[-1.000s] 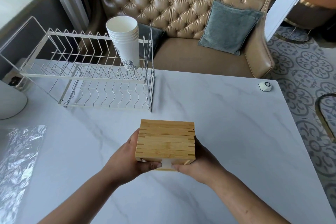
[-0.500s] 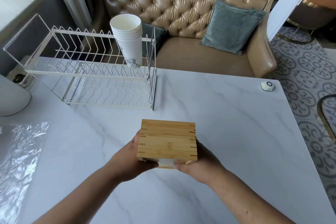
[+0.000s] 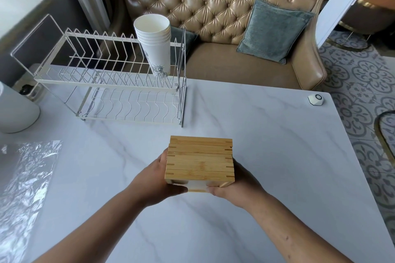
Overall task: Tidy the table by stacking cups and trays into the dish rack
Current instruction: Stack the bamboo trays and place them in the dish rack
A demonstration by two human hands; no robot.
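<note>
Trays (image 3: pixel 199 162) sat clamped as one stack between left hand (image 3: pixel 158 179) and right hand (image 3: pixel 237 186), ready for the rack (image 3: pixel 119 83)

We reach both bare forearms forward from the lower edge of the view, converging toward the middle. Our left hand (image 3: pixel 157 179) and right hand (image 3: pixel 237 183) are cupped inward, palms facing each other, clamping something between them. Both thumbs lie along the near side, tips almost meeting, while the fingers are hidden beyond.
</note>
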